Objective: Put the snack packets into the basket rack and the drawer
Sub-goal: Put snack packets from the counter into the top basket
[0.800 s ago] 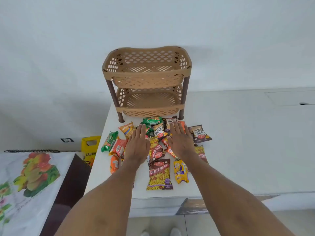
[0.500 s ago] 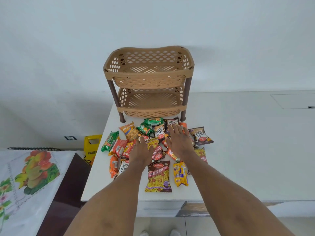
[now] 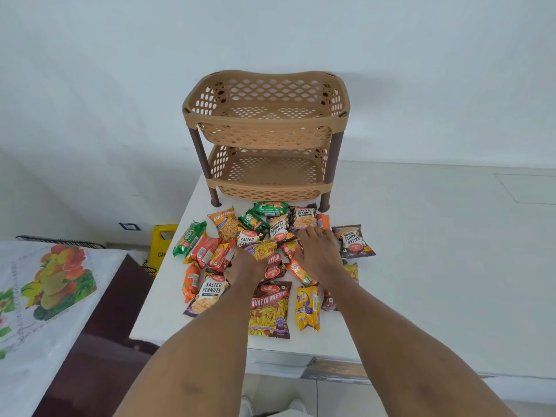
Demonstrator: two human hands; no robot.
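A tan two-tier basket rack [image 3: 266, 121] with dark legs stands at the back of the white table [image 3: 436, 266]; both tiers hold nothing. Several snack packets lie spread in front of it, among them a Salted Peanuts packet [image 3: 209, 291], a Khatta Meetha packet [image 3: 269, 310] and a yellow packet [image 3: 307, 307]. My left hand [image 3: 243, 266] rests on the middle of the pile with its fingers curled down by a red packet [image 3: 221, 254]; a grip is not visible. My right hand [image 3: 316, 254] lies flat and open on the packets to the right.
Below the table's front edge runs a white panel [image 3: 276, 358]. At the left stands a lower surface under a fruit-print cloth [image 3: 45, 290]. A yellow caution sign [image 3: 161, 245] stands on the floor between them. The white wall is right behind the rack.
My left hand has drawn back toward me and its fingers have curled from flat. My right hand has stayed flat on the packets. More packets at the left now show.
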